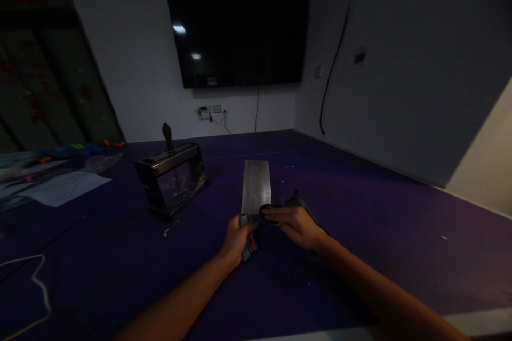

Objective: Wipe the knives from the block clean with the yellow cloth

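While the left side of the purple bench [360,213] carries only loose things, a white cord [38,277] near the front edge and sheets of paper [64,187] farther back, the first thing of weight is the dark knife block [172,178], which stands tilted left of centre with one black handle [168,137] rising from its top. It is apart from both hands.

Just right of it, the left hand [239,238] has its grip clenched round the handle of a cleaver [256,187], whose broad flat blade points up and away from the person, held above the bench near its middle. The right hand [295,224] lies close beside it, fingers resting at the lower corner of the blade and closed on something dark, seemingly a cloth or pad [298,201]; the light is too dim to tell which.

To work such a blade well, I judge that the left wrist should stay locked so the flat face does not swing, and that the right fingers should stay on the flat, behind the edge, moving from spine toward edge and never along it. A slip toward the sharp side is the main risk, so light, steady pressure seems wiser than force.

Behind, a dark screen [240,37] hangs on the wall.
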### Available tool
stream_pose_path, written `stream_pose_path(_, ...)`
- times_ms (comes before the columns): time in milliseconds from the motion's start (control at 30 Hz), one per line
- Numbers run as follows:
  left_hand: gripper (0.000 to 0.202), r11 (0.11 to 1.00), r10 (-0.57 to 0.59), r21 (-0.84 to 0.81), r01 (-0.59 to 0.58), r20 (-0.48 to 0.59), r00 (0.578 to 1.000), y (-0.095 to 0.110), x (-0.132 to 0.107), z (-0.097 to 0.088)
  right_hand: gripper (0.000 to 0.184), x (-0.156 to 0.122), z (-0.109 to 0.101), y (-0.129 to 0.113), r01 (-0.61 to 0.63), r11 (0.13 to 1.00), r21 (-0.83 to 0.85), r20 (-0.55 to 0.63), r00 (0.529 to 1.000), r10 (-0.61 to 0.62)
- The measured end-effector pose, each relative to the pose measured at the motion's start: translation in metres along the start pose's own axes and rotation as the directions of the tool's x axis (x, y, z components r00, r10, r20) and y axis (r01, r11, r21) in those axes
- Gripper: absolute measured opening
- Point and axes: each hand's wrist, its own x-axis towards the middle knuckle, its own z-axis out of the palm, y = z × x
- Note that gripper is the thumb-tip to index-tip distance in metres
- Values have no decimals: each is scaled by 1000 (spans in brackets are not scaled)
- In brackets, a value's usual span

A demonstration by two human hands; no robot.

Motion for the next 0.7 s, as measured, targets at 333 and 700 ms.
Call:
stream_pose_path(333,20,998,-30,65,26,59,998,-2,3,-1,48,-2,-2,10,-88,994,-70,-87,993,82)
stream_pose_path(700,14,992,-43,126,19,185,982,-3,5,-3,50,-7,-9,24,-360,914,-184,-288,909,300)
